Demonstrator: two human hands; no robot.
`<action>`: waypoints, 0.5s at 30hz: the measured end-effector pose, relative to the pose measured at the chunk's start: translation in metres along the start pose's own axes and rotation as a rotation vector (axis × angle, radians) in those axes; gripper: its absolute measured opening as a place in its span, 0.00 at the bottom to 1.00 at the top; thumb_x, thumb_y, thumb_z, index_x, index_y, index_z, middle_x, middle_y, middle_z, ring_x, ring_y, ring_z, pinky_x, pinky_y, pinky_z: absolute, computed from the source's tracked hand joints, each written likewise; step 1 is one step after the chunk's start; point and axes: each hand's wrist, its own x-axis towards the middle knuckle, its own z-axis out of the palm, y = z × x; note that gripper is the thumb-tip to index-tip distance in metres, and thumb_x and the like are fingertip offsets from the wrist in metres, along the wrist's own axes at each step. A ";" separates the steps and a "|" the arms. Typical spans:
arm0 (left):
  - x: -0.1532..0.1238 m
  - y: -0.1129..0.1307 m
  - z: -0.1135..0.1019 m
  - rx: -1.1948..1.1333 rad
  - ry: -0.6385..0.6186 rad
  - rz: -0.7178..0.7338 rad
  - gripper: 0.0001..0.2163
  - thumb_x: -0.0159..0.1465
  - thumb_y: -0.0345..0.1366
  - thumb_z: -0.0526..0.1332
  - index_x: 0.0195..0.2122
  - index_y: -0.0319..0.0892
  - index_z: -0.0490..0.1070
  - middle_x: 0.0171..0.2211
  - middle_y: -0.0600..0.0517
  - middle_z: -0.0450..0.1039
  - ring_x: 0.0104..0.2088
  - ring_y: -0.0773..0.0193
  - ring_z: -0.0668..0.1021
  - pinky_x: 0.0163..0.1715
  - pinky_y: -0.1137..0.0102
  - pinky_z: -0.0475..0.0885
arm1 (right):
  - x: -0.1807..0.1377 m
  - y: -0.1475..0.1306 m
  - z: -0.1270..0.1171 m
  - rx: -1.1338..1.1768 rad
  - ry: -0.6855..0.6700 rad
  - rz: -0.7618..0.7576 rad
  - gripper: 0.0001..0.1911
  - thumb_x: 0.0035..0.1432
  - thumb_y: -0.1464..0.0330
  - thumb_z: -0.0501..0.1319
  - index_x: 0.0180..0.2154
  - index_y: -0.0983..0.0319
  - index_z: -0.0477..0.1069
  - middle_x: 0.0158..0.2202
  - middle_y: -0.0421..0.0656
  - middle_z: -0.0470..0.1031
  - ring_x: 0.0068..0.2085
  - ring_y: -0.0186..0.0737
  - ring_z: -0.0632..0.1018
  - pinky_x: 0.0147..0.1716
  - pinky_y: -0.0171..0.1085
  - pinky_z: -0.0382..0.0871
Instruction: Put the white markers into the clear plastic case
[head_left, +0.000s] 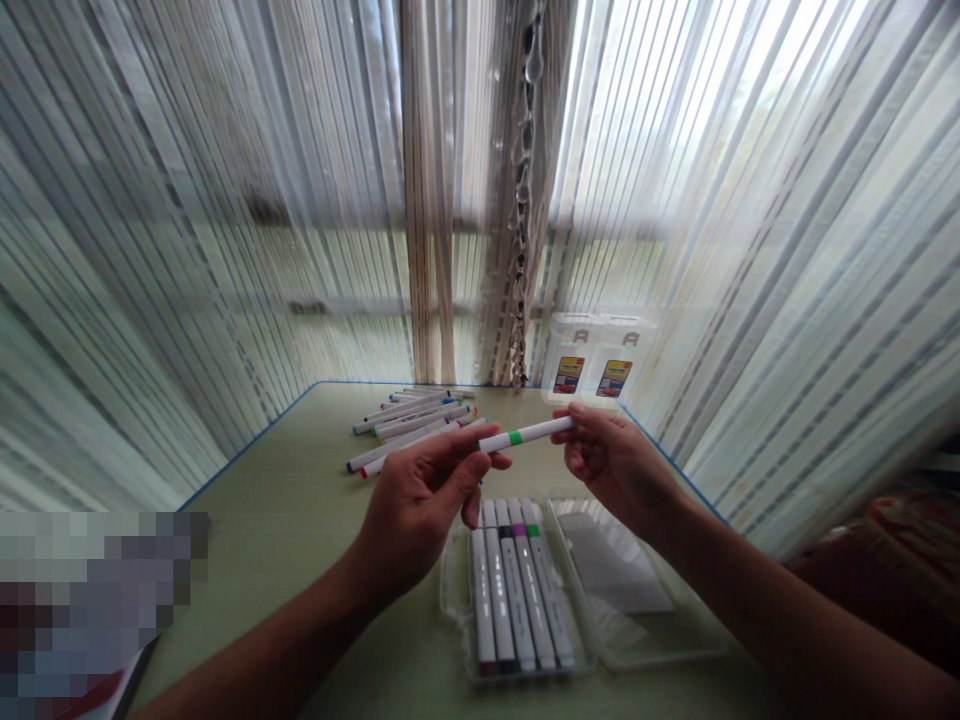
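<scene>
Between my two hands a white marker with a green band (pixel 531 433) is held almost level, its right end a little higher. The fingers and thumb of my left hand (pixel 429 490) pinch its left end. My right hand (pixel 611 450) grips the other end with its fingertips. Below them on the table lies an open clear plastic case (pixel 459 655), with several white markers (pixel 517 590) side by side in its left half. Black, purple and green bands show on some of these. The case's lid (pixel 626 570) lies folded out to the right.
A loose pile of thin markers (pixel 409 420) lies at the far side of the green table (pixel 262 500). Two clear cases with labels (pixel 592 360) stand upright at the back right. String curtains (pixel 225 250) hang behind the table. Something pixelated (pixel 82 610) covers the lower left.
</scene>
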 end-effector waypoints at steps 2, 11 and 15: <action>0.000 0.001 0.000 0.005 0.004 -0.013 0.14 0.63 0.33 0.64 0.49 0.38 0.75 0.34 0.46 0.80 0.17 0.75 0.71 0.19 0.76 0.69 | -0.001 0.000 0.000 0.001 0.006 -0.007 0.10 0.51 0.65 0.69 0.30 0.67 0.79 0.22 0.44 0.78 0.15 0.26 0.70 0.13 0.25 0.61; 0.002 0.001 -0.002 0.003 0.074 -0.082 0.12 0.63 0.36 0.63 0.44 0.36 0.77 0.32 0.46 0.80 0.16 0.75 0.70 0.20 0.75 0.69 | -0.006 -0.001 0.003 0.001 -0.034 -0.057 0.09 0.52 0.66 0.68 0.29 0.67 0.79 0.21 0.45 0.78 0.15 0.27 0.71 0.13 0.25 0.62; 0.004 -0.001 -0.004 0.006 0.088 -0.116 0.12 0.63 0.37 0.63 0.44 0.35 0.78 0.31 0.46 0.80 0.17 0.74 0.70 0.20 0.75 0.68 | -0.007 -0.002 0.004 -0.005 -0.042 -0.063 0.09 0.53 0.66 0.68 0.29 0.67 0.79 0.21 0.45 0.78 0.15 0.28 0.71 0.13 0.25 0.63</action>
